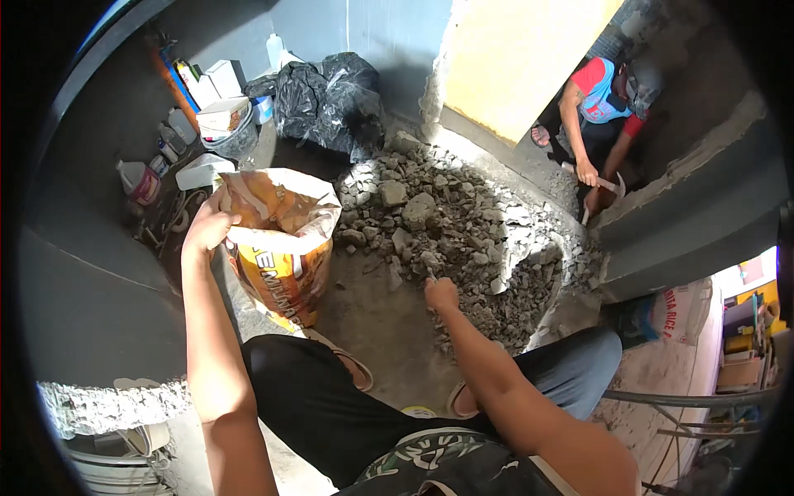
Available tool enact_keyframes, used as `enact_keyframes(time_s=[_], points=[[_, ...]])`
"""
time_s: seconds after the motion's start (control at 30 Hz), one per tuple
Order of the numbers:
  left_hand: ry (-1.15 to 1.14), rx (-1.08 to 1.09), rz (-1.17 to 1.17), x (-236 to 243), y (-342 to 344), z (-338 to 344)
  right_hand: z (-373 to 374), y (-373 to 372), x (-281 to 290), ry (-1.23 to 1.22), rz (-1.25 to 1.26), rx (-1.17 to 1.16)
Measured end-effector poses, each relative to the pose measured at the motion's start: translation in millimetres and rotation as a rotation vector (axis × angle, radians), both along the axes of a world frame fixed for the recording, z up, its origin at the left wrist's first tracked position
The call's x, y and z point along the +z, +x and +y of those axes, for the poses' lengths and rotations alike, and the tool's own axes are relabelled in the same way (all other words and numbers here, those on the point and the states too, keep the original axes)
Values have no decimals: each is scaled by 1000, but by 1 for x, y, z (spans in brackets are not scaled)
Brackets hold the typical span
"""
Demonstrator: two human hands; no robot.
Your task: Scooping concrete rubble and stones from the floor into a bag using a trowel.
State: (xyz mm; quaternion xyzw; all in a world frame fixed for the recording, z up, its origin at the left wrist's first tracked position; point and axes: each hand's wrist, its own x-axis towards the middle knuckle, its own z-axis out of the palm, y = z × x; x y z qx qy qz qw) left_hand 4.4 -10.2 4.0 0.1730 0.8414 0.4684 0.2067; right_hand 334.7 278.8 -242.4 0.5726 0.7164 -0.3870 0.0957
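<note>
My left hand (207, 227) grips the rim of an orange and white woven sack (281, 256) and holds its mouth open; the sack stands upright on the concrete floor. My right hand (441, 293) is closed around a small piece of rubble at the near edge of a large pile of broken grey concrete (447, 223). The pile spreads from the sack's right side toward the wall. I am crouched, with my dark-trousered knee and sandalled feet below the hands.
Another person in a red and blue shirt (600, 95) crouches at the far right, holding a hammer (608, 183). A black rubbish bag (331, 99), bottles, boxes and a bucket (231, 136) crowd the far left corner. A white sack (682, 310) lies right.
</note>
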Motion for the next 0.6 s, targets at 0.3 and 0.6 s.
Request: enact_keyframes(time_s=[0.3, 0.6], points=[[34, -8, 63, -15, -16, 5, 36, 18, 38, 258, 75, 139], [32, -41, -16, 10, 9, 6, 11, -27, 184, 341, 324, 382]])
